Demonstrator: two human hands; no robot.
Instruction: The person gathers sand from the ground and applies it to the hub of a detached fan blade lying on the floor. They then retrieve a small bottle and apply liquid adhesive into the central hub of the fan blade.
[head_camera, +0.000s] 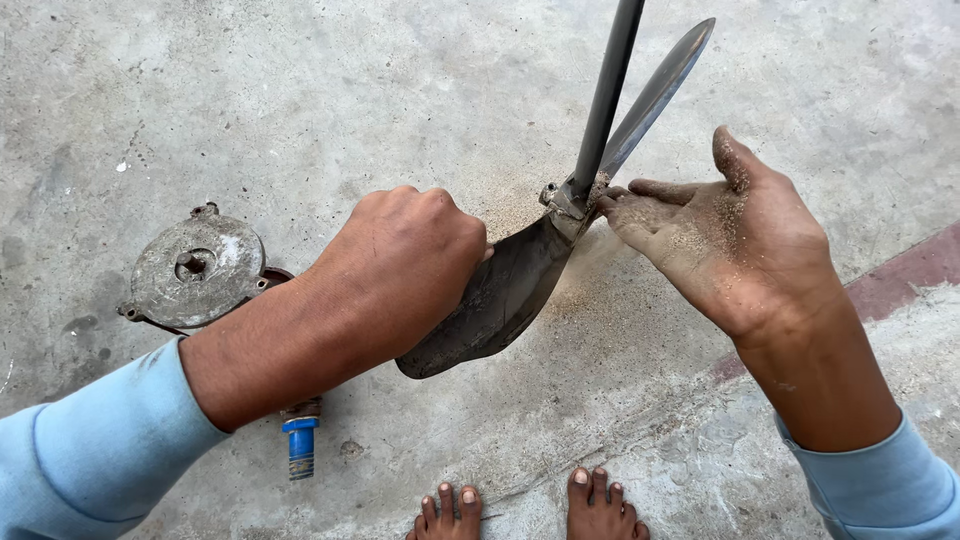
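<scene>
Left hand (405, 265): fingers are clamping shut on the near end of the dark propeller blade (505, 300).
Right hand (725, 235): fingers are lying loosely apart, sandy, fingertips touching the hub (568, 198) (just right of it).
Blade axis: running from near-left up to far-right, between both hands.
Count: two blades, one shaft (606, 95), one round metal cover (196, 270) lying left on the concrete floor (300, 90).

A grey concrete floor (300, 90) carries a round metal motor cover (195, 268). Just below it lies a blue-tipped tool (300, 445); right of the cover, scattered sand (505, 195), farther a reddish stripe (900, 275).
</scene>
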